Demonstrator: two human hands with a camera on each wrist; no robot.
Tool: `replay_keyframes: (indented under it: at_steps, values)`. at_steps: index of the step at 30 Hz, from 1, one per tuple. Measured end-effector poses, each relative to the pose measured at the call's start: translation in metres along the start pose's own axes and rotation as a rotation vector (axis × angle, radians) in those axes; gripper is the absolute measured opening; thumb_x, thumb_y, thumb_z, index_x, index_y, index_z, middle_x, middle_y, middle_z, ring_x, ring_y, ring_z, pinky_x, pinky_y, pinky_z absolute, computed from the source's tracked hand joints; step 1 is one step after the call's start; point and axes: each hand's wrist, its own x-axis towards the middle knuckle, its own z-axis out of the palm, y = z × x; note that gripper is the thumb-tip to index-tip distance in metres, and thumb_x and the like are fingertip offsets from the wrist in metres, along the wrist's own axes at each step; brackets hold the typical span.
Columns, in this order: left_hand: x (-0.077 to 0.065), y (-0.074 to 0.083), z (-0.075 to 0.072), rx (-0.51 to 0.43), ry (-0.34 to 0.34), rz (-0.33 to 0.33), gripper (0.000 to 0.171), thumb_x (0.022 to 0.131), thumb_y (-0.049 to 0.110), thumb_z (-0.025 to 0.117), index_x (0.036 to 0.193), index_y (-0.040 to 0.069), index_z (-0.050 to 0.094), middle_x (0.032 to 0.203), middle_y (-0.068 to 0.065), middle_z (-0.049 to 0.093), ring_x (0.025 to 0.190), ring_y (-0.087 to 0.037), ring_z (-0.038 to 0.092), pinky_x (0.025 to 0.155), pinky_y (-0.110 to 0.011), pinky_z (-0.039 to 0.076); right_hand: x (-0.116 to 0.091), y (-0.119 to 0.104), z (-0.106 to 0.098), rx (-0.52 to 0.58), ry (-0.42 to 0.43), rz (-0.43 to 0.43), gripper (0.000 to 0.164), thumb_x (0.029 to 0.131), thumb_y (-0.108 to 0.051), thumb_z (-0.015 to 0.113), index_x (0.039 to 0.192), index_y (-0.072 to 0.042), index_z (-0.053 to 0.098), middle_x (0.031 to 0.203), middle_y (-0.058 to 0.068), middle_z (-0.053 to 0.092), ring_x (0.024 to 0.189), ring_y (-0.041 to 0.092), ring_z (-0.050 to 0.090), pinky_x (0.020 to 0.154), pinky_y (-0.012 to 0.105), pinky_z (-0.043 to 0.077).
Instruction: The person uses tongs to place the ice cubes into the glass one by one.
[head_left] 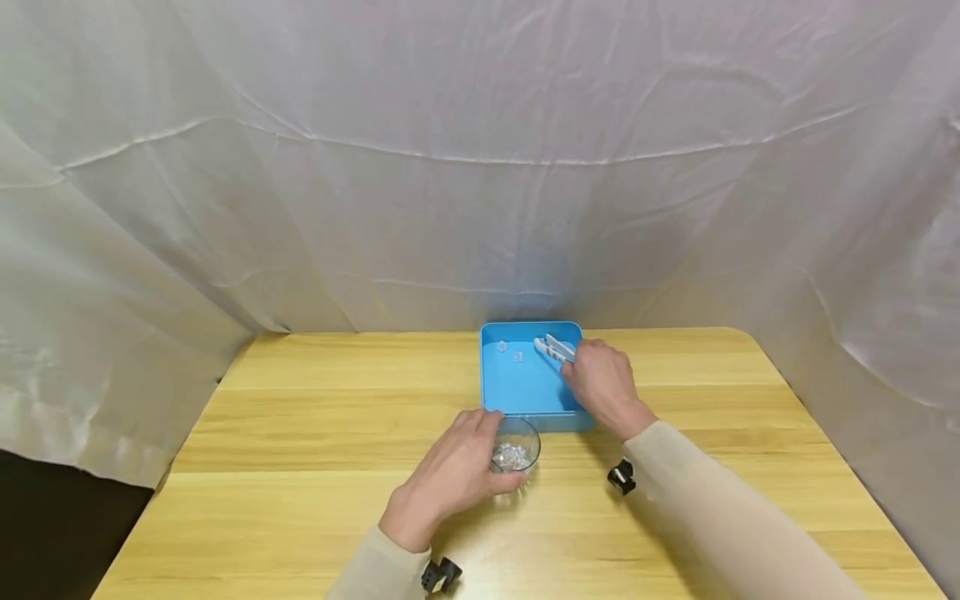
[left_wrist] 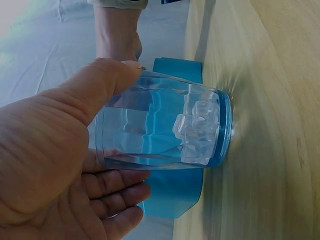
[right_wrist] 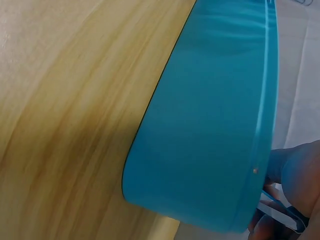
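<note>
My left hand (head_left: 450, 471) grips a clear drinking glass (left_wrist: 135, 127) between thumb and fingers. The glass stands upright on the table, with a heap of clear ice-like cubes (left_wrist: 197, 130) at its bottom. Just behind it is a shallow blue box (head_left: 525, 387), where two loose clear cubes (head_left: 517, 357) lie near the back left. White tongs (head_left: 557, 348) are held in my right hand (head_left: 606, 387), above the box's right side. Their tips point left into the box; whether they pinch a cube I cannot tell. In the right wrist view the box wall hides most of the tongs.
A light wooden table (head_left: 315, 433) carries everything. Grey-white cloth (head_left: 420, 208) hangs close behind the box and along both sides. Black wrist cameras (head_left: 621, 477) sit beneath the beige sleeves (head_left: 720, 508). Dark space shows past the table's left edge.
</note>
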Motion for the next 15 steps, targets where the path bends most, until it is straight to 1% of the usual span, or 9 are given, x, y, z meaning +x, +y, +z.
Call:
replay_keyframes:
  at_steps: [5,10,15]
  values:
    - [-0.0006,-0.0007,0.0012,0.005,0.009,0.004,0.081,0.086,0.05,0.085,0.144,0.002,0.055,0.129,-0.011,0.066,0.119,-0.025,0.06,0.1,-0.039,0.056,0.0021,-0.0027,0.0022,-0.028,-0.007,-0.001,0.029,0.1,-0.023,0.066,0.088,0.003,0.064,0.076,0.011,0.057,0.068,0.027,0.055,0.065,0.043,0.053]
    - [-0.0004,-0.0014,0.0014,0.009,0.015,0.008,0.081,0.086,0.05,0.085,0.144,0.001,0.055,0.129,-0.011,0.066,0.119,-0.025,0.06,0.101,-0.039,0.056,0.0034,-0.0037,0.0053,-0.036,0.007,-0.017,0.028,0.1,-0.023,0.067,0.087,0.001,0.063,0.075,0.01,0.056,0.065,0.026,0.054,0.063,0.042,0.052]
    - [-0.0018,-0.0016,0.0014,0.007,0.012,0.008,0.079,0.086,0.05,0.085,0.142,0.002,0.056,0.126,-0.009,0.066,0.117,-0.024,0.06,0.099,-0.038,0.056,-0.0008,-0.0042,0.0075,-0.056,0.027,-0.04,0.027,0.099,-0.021,0.068,0.09,0.004,0.064,0.074,0.01,0.055,0.063,0.026,0.053,0.062,0.041,0.052]
